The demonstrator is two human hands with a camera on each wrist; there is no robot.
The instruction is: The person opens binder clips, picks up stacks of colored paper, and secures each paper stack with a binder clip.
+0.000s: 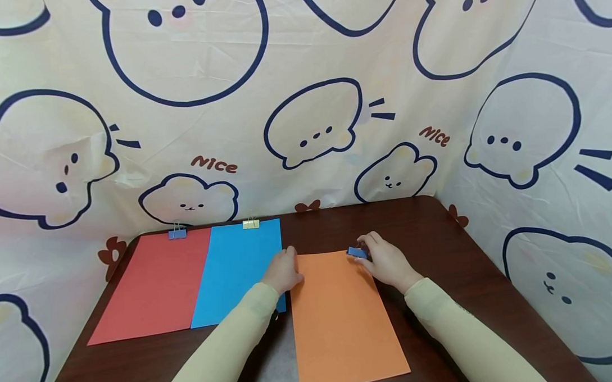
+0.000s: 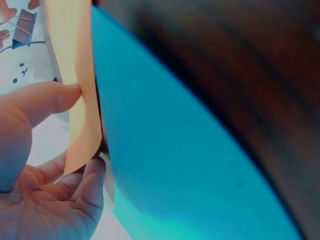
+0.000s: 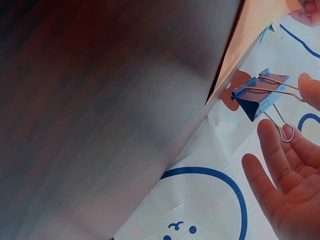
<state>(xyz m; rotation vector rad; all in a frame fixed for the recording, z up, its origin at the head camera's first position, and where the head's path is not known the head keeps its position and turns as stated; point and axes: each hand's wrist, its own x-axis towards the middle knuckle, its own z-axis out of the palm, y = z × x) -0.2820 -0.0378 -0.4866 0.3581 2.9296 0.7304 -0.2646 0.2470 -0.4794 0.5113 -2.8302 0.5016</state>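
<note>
My left hand (image 1: 283, 270) pinches the upper left corner of an orange sheet of paper (image 1: 341, 319). In the left wrist view the thumb lies on one face of the orange sheet (image 2: 82, 115), with the fingers behind it. A blue binder clip (image 1: 357, 252) is held by my right hand (image 1: 386, 261) near the sheet's upper right corner. The right wrist view has thumb and fingertips on the wire handles of the binder clip (image 3: 262, 92), its jaws facing toward the sheet.
Left of the orange sheet lie a blue sheet (image 1: 240, 272) with a yellow binder clip (image 1: 251, 224) on its top edge and a red sheet (image 1: 152, 286) with a blue clip (image 1: 177, 234). All rest on a dark wooden table (image 1: 408, 221). A patterned curtain (image 1: 301, 56) surrounds the table.
</note>
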